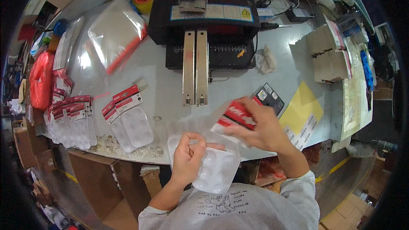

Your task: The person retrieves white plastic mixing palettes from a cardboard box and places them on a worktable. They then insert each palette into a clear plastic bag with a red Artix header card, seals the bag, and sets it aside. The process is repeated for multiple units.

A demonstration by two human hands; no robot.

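My left hand [188, 157] is closed on the edge of a white plastic paint palette [216, 171] with round wells, held tilted over the table's front edge. My right hand [267, 124] grips a red and white header card [235, 114] just above and to the right of the palette. That card is somewhat blurred, and whether a bag hangs from it I cannot tell. Behind my right hand lies a dark printed card [271, 97]. To the left, two carded palettes [135, 123] rest on the table, one overlapping the other.
A black machine [204, 17] with two metal rails [195, 68] stands at the back. Further left lie several carded palettes [71, 121] and a stack of clear bags [117, 32]. On the right are a yellow sheet [301, 106] and stacks of cards [331, 61].
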